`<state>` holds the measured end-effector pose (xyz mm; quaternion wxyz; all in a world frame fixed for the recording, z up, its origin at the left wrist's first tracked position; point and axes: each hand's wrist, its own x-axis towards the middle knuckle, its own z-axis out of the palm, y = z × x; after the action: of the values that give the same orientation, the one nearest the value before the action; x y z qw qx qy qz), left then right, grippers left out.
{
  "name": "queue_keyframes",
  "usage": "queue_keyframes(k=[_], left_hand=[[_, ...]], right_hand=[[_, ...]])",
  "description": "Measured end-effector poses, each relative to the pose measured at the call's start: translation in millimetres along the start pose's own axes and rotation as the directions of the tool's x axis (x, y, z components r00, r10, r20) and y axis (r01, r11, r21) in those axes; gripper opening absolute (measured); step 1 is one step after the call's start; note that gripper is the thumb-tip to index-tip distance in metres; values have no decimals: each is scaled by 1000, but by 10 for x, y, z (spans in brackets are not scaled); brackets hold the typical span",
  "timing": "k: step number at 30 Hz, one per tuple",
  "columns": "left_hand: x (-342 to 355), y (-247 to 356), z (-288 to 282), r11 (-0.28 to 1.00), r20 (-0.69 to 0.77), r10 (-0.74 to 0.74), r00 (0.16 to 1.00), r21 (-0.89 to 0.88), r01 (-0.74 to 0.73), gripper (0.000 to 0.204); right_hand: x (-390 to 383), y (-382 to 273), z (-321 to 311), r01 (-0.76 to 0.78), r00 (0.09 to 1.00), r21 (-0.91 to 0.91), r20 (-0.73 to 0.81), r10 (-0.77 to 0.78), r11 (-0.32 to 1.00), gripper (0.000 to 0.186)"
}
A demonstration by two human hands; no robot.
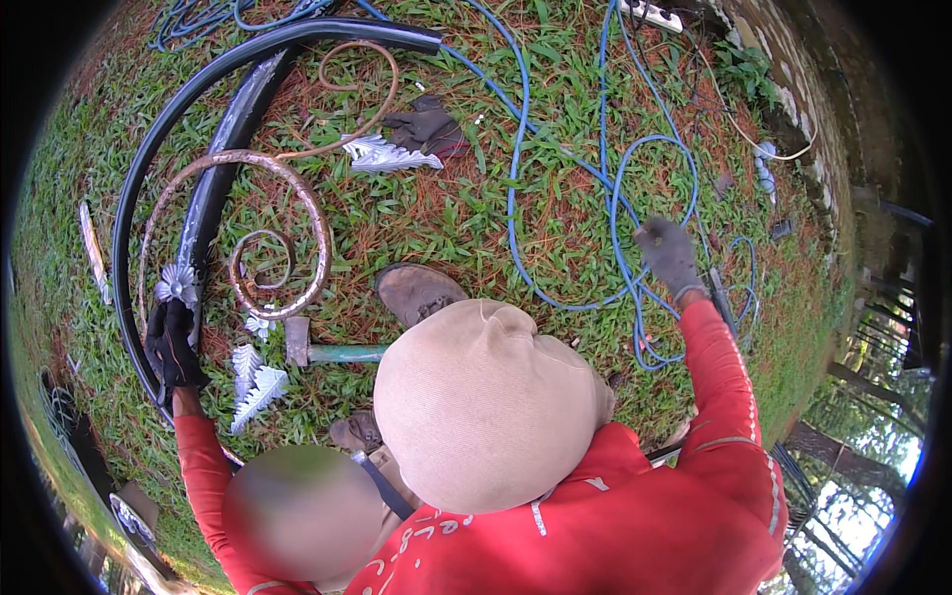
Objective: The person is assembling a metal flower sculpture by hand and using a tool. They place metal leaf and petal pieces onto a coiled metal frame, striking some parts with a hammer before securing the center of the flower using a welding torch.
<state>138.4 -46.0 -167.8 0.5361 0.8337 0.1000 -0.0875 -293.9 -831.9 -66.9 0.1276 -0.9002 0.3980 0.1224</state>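
Observation:
My left hand (pixel 174 342), in a black glove, grips the black curved metal bar (pixel 134 198) lying on the grass, just below a silver metal flower (pixel 178 283). A rusty spiral scroll (pixel 319 233) lies inside the bar's curve. My right hand (pixel 667 253), in a grey glove, is stretched out to the right and closed on a loop of blue cable (pixel 516 188). A hammer with a green handle (pixel 332 353) lies between my hands, close to my shoe (pixel 416 291).
Silver metal leaves (pixel 253 382) lie by the hammer, another silver leaf (pixel 382 157) and a dark glove (pixel 428 127) further off. A second rusty scroll (pixel 372 94) is near them. A white power strip (pixel 654 14) and a stone edge (pixel 783 69) are at the top right.

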Motion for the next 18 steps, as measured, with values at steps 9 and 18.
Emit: queue_keyframes(k=[9,18], left_hand=[[-79,1079,1136,959,244,277,929,-11,-283,41],[-157,1731,2390,870,614,201,764,-469,149,30]], right_hand=[[-631,-711,1451,492,759,-109,540,-364,863,28],[200,-1978,556,176,974,369,-196,-109,913,25]])
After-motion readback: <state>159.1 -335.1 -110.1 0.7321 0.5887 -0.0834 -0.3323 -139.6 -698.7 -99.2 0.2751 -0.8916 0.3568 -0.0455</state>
